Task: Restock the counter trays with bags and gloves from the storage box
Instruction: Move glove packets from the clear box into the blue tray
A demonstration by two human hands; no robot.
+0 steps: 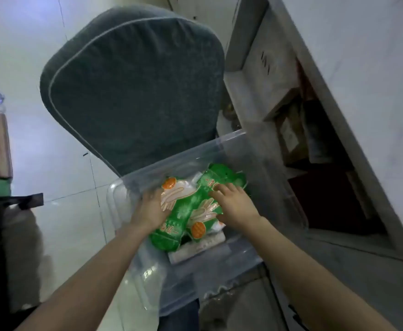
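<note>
Storage box (288, 211): clear plastic, open at the top, resting at the near edge of a grey-green cushion (133, 91); the white tiled floor (59, 163) lies left of the box.
Glove packs (183, 211): green packets printed with hands and orange discs, lying inside the box, overlapping one another; flat white packets (195, 249) sit under them toward the near wall of the box.
Left hand (151, 209): inside the box at the left edge of the glove packs, palm against the packets, fingers (165, 212) curled onto the pack's edge; a full grasp cannot be told.
Right hand (235, 204): inside the box on the right part of the glove packs, fingers (219, 188) spread and pressed flat on the top packet, not closed round it.
Cabinet (327, 151): just right of the box, open, with dim cartons on its shelves; contents too dark to identify.
Counter trays: not in view.
</note>
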